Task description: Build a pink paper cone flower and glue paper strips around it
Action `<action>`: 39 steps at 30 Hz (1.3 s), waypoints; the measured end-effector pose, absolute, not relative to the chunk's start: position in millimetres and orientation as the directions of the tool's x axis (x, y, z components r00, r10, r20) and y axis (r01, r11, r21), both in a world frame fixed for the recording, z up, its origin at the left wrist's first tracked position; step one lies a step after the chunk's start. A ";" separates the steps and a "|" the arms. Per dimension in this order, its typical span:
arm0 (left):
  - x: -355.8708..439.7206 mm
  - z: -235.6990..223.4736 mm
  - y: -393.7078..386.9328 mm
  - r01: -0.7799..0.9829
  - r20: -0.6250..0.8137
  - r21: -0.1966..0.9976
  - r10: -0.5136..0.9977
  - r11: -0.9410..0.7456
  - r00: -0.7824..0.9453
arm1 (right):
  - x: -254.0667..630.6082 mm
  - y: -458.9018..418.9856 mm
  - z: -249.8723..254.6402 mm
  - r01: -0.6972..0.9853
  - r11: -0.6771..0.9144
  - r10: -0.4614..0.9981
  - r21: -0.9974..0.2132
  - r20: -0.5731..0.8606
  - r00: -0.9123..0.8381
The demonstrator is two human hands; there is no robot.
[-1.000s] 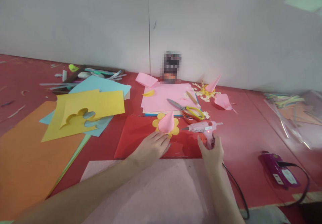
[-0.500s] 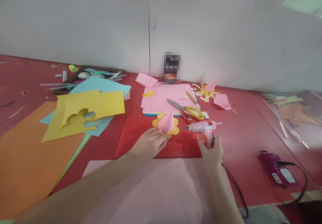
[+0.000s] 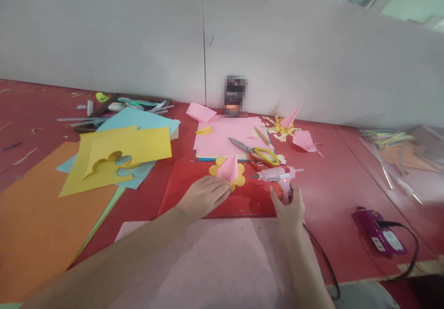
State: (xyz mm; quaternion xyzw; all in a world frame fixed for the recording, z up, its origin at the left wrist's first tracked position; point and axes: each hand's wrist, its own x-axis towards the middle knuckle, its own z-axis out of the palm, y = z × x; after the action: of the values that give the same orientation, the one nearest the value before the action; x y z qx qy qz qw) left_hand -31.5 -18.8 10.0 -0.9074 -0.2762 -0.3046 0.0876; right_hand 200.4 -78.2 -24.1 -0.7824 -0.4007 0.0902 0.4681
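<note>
My left hand (image 3: pixel 205 197) is closed at the near edge of a yellow paper flower (image 3: pixel 240 180). A pink paper cone (image 3: pixel 228 168) stands on the flower's middle; my fingertips hide its near side. To the right, my right hand (image 3: pixel 290 208) has its thumb and fingers around the handle of a pink glue gun (image 3: pixel 274 175). The gun's nozzle points left toward the flower, apart from it, and a small light glows on its body. Both lie over a red board (image 3: pixel 187 188). Just behind them are scissors (image 3: pixel 255 150) with yellow and red handles.
Yellow sheets (image 3: pixel 152 142) and an orange sheet (image 3: pixel 31 207) lie left, near a tray (image 3: pixel 104 108) of pens. Pink paper (image 3: pixel 222 140) lies behind the board. A second pink cone (image 3: pixel 289 118) is at back right. A purple power socket (image 3: pixel 378 232) with a black cable sits right.
The view has shifted slightly. Both hands, the flower and the glue gun keep nearly the same places relative to the board.
</note>
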 end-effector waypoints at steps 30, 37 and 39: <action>-14.5 77.4 23.1 0.622 0.503 0.480 0.775 -0.618 0.382 | 197.1 -78.7 -23.6 0.526 -0.181 0.758 -0.831 0.223 0.613; -20.8 72.5 14.6 0.594 0.530 0.528 0.782 -0.607 0.328 | 198.7 -77.4 -26.0 0.521 -0.164 0.753 -0.838 0.235 0.615; -27.9 66.0 7.6 0.611 0.653 0.478 0.720 -0.631 0.234 | 198.4 -77.2 -26.0 0.509 -0.165 0.756 -0.845 0.223 0.616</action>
State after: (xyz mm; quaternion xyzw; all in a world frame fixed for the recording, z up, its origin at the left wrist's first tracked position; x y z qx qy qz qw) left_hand -27.9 7.6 66.0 -0.7833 -0.4249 -0.4497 -0.0610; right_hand 198.4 -77.2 -26.0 -0.7529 -0.4199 0.1255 0.4910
